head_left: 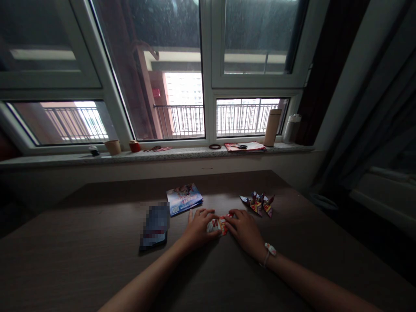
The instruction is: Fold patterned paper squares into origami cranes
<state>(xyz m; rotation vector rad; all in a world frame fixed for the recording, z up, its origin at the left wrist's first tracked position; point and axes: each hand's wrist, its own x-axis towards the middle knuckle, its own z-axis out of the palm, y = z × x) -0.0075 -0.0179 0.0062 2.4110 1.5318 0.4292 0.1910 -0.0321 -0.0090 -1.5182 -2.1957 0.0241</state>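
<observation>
A small red-and-white printed piece of paper (pixel 222 224), apparently folded, lies on the dark wooden table between my hands. Its left part is held down by my left hand (pixel 200 225), the thumb at the near edge and the fingers curved over the far side. From the right, my right hand (pixel 244 228) grips the same paper with bent fingers. That wrist wears a pale bracelet (pixel 270 250). Beyond the right hand sit several folded paper figures (pixel 258 203) with pointed tips. A stack of blue printed leaflets (pixel 183 198) is just past my left hand.
A dark phone-like object (pixel 155 227), its surface pixelated, lies left of my left hand. Along the windowsill (pixel 188 152) stand a paper cup (pixel 113 147), a red spool-like item (pixel 134 146), scissors (pixel 240 147) on papers, a tan bottle (pixel 272 128) and a clear-looking bottle (pixel 292 128).
</observation>
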